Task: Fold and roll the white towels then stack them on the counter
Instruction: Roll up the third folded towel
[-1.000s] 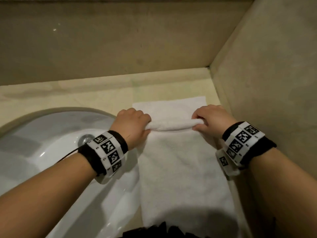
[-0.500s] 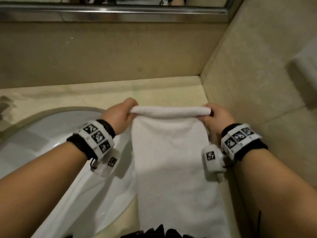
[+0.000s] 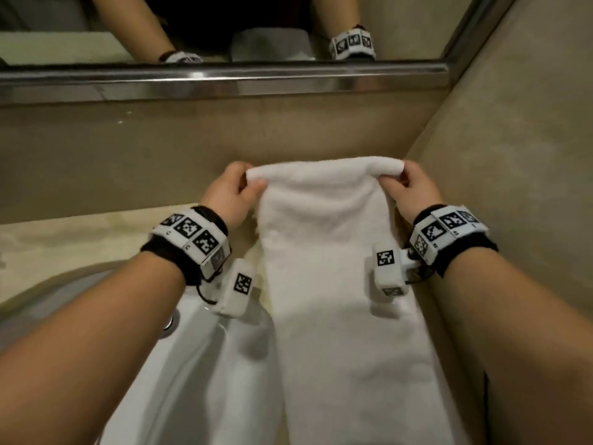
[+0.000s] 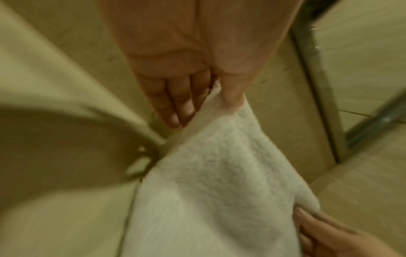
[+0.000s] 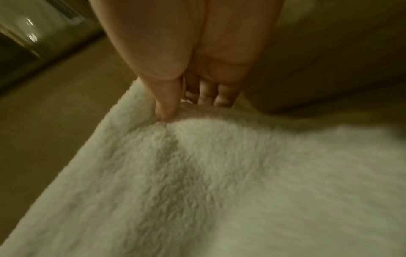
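Note:
A long white towel (image 3: pixel 337 300) hangs as a narrow strip, lifted by its folded top edge in front of the back wall. My left hand (image 3: pixel 236 191) pinches the top left corner between thumb and fingers. My right hand (image 3: pixel 406 187) pinches the top right corner the same way. The left wrist view shows the left hand (image 4: pixel 222 97) with its thumb pressed on the towel (image 4: pixel 208 191). In the right wrist view the thumb of the right hand (image 5: pixel 173 107) digs into the towel (image 5: pixel 219 182). The towel's lower end is out of view.
A white sink basin (image 3: pixel 192 364) lies at lower left, set in the beige counter (image 3: pixel 64 242). A beige wall (image 3: pixel 513 155) closes the right side. Above the backsplash runs a metal mirror frame (image 3: pixel 224 78), and the mirror reflects my arms.
Both hands have raised the towel's folded top edge from the counter up toward the back wall. The far part that lay flat behind the fold has come up with it.

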`<state>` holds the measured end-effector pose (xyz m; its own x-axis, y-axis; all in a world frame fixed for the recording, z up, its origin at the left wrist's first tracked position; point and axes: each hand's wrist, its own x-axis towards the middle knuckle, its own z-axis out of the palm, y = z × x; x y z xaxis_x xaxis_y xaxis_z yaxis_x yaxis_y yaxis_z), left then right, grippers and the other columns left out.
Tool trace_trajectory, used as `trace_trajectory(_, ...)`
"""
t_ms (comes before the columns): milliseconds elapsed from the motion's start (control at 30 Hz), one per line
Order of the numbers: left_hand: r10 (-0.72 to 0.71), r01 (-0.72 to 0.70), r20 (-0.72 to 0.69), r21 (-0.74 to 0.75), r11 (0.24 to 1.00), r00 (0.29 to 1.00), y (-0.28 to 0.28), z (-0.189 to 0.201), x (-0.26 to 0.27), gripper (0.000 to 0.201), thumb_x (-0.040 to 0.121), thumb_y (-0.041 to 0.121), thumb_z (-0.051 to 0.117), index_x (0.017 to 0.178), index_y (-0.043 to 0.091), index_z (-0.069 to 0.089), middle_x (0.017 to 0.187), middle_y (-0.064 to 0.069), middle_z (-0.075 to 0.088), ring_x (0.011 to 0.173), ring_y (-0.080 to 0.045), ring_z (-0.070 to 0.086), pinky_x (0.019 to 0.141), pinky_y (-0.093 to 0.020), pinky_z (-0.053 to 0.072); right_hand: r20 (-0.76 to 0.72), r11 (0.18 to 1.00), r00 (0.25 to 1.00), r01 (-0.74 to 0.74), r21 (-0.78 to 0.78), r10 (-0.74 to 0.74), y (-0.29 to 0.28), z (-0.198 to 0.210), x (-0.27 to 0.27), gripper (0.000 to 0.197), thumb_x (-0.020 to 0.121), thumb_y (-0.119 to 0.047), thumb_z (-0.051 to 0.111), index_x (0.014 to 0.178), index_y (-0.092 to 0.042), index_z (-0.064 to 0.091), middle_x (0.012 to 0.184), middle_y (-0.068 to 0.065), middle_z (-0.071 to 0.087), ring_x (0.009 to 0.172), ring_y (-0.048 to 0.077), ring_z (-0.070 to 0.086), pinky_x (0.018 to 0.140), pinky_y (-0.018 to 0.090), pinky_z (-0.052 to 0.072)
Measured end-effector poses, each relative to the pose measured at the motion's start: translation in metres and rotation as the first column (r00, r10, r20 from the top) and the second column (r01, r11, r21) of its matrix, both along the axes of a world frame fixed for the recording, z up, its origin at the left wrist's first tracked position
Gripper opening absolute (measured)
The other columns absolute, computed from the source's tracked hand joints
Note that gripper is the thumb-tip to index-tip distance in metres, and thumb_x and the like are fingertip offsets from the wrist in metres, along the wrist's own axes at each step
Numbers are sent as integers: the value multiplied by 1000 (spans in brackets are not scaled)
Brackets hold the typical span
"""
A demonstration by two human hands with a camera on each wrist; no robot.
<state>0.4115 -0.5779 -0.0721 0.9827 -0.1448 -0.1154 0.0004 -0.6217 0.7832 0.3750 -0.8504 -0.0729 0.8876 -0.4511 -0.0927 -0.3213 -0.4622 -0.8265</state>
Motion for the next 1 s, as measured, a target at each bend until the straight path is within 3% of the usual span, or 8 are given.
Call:
trace_trajectory(167, -104, 89, -242, -71, 994, 965, 4, -42, -3, 66, 77, 31, 71, 133, 19, 39, 116, 7, 55, 107, -14, 54, 91, -28, 42, -208, 992, 976, -35, 123, 60, -5, -43, -8, 39, 80, -24, 67, 115, -24, 51, 92, -14, 61, 81, 4, 58, 67, 22, 45)
trace_trajectory(267, -93, 68, -223, -119, 991, 970, 5, -49, 0, 51, 80, 28, 68, 126, 24, 47, 108, 13, 57, 102, -11, 56, 88, -27, 41, -219, 993, 973, -52, 103, 73, -10, -44, -3, 35, 83, -21, 65, 115, -24, 52, 95, -14, 61, 84, 4, 58, 70, 21, 44)
trace_trajectory(400, -57, -4, -191, -305, 952, 980, 3, -45, 0, 32, 86, 12, 60, 115, 25, 55, 102, 12, 62, 104, -14, 60, 88, -26, 44, -176, 992, 980, -73, 102, 90, -8, -38, -5, 32, 84, -20, 63, 113, -29, 55, 88, -23, 60, 80, -4, 57, 61, 15, 41)
trace_trajectory(500, -37, -4, -115, -338, 941, 993, 7, -32, 2, 29, 86, 14, 59, 98, 40, 56, 99, 20, 62, 99, -7, 59, 86, -26, 46, -54, 991, 998, -23, 129, 30, -7, -26, -3, 26, 83, -14, 63, 104, -29, 57, 90, -19, 63, 84, -3, 59, 67, 15, 44)
trace_trajectory(667, 42, -53, -47, -266, 963, 998, 7, -22, 16, 34, 86, 17, 58, 119, 26, 55, 107, 15, 58, 104, -9, 56, 86, -26, 42, 14, 998, 1000, -1, 58, 1, 2, -11, 24, 32, 82, -10, 64, 112, -15, 57, 96, -9, 62, 84, 2, 58, 63, 3, 45)
trace_trajectory(800, 65, -78, -120, -101, 992, 991, 1, -35, 13, 35, 89, 22, 54, 123, 16, 52, 115, -1, 62, 110, -23, 56, 85, -25, 38, -236, 982, 972, -37, -184, -7, 4, -25, 29, 36, 84, -22, 61, 118, -9, 54, 113, 11, 63, 103, 27, 58, 83, 30, 44)
trace_trajectory(867, 77, -77, -141, 3, 997, 987, 0, -41, 12, 35, 91, 31, 50, 121, 14, 52, 116, -8, 63, 105, -27, 57, 82, -27, 39, -299, 971, 954, -43, -235, -30, 4, -28, 27, 36, 86, -29, 57, 117, -11, 53, 114, 12, 63, 105, 31, 57, 84, 31, 41)
trace_trajectory(1000, 107, -109, -163, -4, 994, 981, 4, -42, 6, 35, 89, 34, 53, 118, 14, 51, 97, 1, 58, 85, -16, 52, 75, -25, 36, -288, 981, 954, 22, -194, -79, -1, -22, 16, 33, 88, -31, 54, 116, -13, 53, 103, 7, 63, 92, 24, 57, 80, 26, 41)
